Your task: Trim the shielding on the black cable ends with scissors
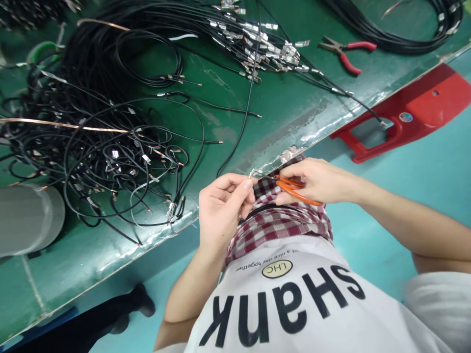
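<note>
Orange-handled scissors clenched in right hand. Left hand fingers pinch thin wire end at blades. Black cables lie beyond fingers on green workbench.

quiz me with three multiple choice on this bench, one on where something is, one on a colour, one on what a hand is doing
1. Where are the red-handled pliers?
A. In the left hand
B. On the green bench top, toward the top right of the view
C. On the floor

2. What colour are the handles of the scissors in the right hand?
A. Black
B. Green
C. Orange

3. What is the left hand doing?
A. Pinching a thin wire near the tips of the scissors
B. Lying flat on the bench
C. Gripping the pliers

1: B, the pliers lie on the bench, away from both hands.
2: C, orange loops show at the right hand's fingers.
3: A, its fingertips are pressed together by the blades.
</note>
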